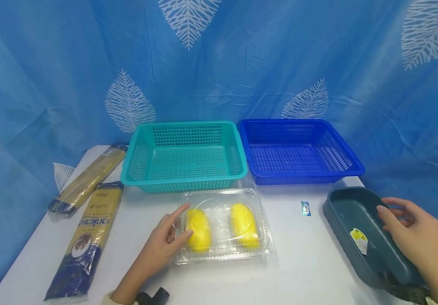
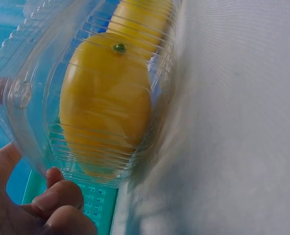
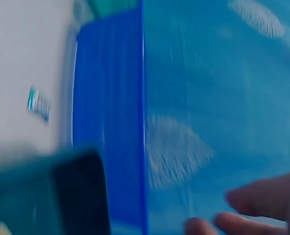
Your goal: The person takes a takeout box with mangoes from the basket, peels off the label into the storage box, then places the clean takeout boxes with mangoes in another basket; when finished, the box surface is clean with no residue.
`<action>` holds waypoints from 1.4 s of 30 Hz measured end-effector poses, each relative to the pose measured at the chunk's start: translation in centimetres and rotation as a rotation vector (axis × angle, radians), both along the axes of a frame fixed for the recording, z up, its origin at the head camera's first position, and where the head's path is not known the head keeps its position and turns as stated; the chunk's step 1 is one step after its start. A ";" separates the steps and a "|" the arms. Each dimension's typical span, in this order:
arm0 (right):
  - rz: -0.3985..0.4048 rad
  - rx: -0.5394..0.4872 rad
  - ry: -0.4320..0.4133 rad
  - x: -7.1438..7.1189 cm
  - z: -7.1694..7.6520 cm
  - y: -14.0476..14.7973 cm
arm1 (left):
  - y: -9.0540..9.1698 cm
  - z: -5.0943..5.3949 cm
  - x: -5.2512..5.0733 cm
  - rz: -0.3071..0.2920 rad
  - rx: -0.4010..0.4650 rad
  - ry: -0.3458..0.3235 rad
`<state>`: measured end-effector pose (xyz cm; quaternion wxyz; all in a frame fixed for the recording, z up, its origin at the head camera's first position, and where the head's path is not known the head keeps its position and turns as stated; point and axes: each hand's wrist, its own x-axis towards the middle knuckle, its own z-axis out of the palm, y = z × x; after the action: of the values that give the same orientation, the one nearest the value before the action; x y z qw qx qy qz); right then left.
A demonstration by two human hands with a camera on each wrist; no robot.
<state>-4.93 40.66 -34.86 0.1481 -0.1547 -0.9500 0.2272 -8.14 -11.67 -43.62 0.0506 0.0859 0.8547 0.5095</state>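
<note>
Clear plastic box (image 1: 224, 256) on the tabletop (image 1: 299, 264), two yellow fruits (image 1: 199, 226) inside, left grip (image 1: 164, 235) relaxed at its left edge! The right grip (image 1: 417, 228) hovers, loose-fingered, at the dark green tray (image 1: 360, 212).

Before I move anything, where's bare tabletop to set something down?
Bare: between clear container and green tray, in front of the small packet; also between front ankara pack and left hand. Crowded: the back, with teal basket beside blue basket.
</note>
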 end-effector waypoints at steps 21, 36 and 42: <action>-0.273 -0.822 0.169 -9.7 -4.5 -5.8 | 0.1 -0.2 0.5 0.008 0.004 -0.027; -0.314 -1.143 0.253 -11.5 -4.4 -5.5 | 0.0 -0.1 0.0 0.011 0.026 -0.006; -0.326 -1.067 0.289 -11.9 -4.5 -5.6 | 0.1 -0.1 -0.1 0.002 0.038 -0.009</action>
<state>-16.88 35.11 -39.40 0.2110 -0.3197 -0.6380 0.6680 -8.28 -11.61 -43.73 0.0523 0.0836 0.8448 0.5260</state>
